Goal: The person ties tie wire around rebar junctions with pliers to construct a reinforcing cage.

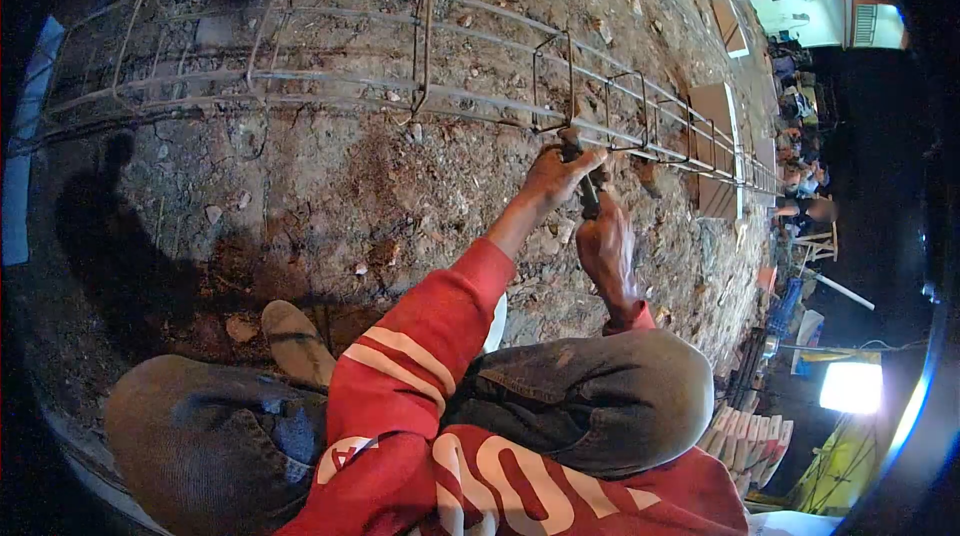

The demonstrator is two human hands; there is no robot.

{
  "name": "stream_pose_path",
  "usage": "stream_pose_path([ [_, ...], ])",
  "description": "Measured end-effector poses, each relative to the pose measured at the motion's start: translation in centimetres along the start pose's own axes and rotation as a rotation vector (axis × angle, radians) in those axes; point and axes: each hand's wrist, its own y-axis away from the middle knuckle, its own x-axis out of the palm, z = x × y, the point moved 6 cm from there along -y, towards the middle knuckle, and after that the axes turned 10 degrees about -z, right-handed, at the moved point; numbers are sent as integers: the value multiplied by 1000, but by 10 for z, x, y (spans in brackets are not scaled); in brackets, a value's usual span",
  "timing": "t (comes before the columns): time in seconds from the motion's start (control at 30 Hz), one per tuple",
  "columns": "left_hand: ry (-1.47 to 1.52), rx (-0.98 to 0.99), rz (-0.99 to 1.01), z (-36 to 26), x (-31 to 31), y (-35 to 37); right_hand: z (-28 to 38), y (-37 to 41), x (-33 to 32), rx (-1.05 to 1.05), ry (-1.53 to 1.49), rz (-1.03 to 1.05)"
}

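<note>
Guiding from afar, left hand (550,178) gripping the tool (590,200) up top beside the cage (427,51), right hand (606,244) clasping its lower end, I'd want slow, even pressure.

Your left arm (415,351) extends forward between your bent left knee (165,406) and right knee (640,391). Your left hand (553,179) is curled, thumb outstretched toward the right. Your right hand (606,248) is clenched just beside it, nearer your body; the right knee hides most of your right arm.
</note>
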Motion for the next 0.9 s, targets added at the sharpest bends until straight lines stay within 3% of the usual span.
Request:
stream_pose_path([
  [0.07, -44, 21, 53, -1, -2, -5, -4, -1, 8, -39, -51, 81],
  [0.13, -100, 55, 107, -7, -2, -8, -27, 5, 32, 486, -106, 307],
  [0.2, 117, -159, 314, -5, 9, 1, -33, 28, 48, 810, -608, 263],
  [0.27, 248, -178, 335, 5, 16, 3, -20, 31, 41, 1062, -939, 613],
  [0.3, 411, -163, 368, 13, 19, -1, -7, 20, 25, 1128, -1068, 631],
  [0.33, 569, -149, 403, 10, 23, 0, -16, 19, 30, 1009, -924, 699],
  [0.4, 465, -97, 344, 11, 26, -4, -27, 21, 29, 689, -490, 603],
  [0.47, 434, -48, 200, 16, 25, -18, 4, 23, -9, 525, 198, 226],
  [0.5, 516, -70, 90, 16, 28, -18, 17, 28, -15, 391, 236, 55],
  [0.53, 504, -77, 98, 15, 38, -16, 18, 38, -12, 498, 361, 63],
  [0.6, 341, 40, -386, 10, 29, -8, 12, 38, -8, 562, 265, 77],
  [0.63, 206, -28, -596, 11, 24, -2, 7, 43, -6, 581, 266, 67],
  [0.7, 199, -53, -532, 10, 22, -3, 3, 44, 3, 556, 38, 46],
  [0.8, 188, -82, -396, 12, 17, -4, 1, 42, -1, 685, 53, 62],
  [0.83, 294, -95, -314, 13, 20, -6, 5, 37, -3, 635, 101, 179],
  [0.9, 419, -111, -133, 13, 22, -8, 10, 35, 1, 538, 223, 93],
])
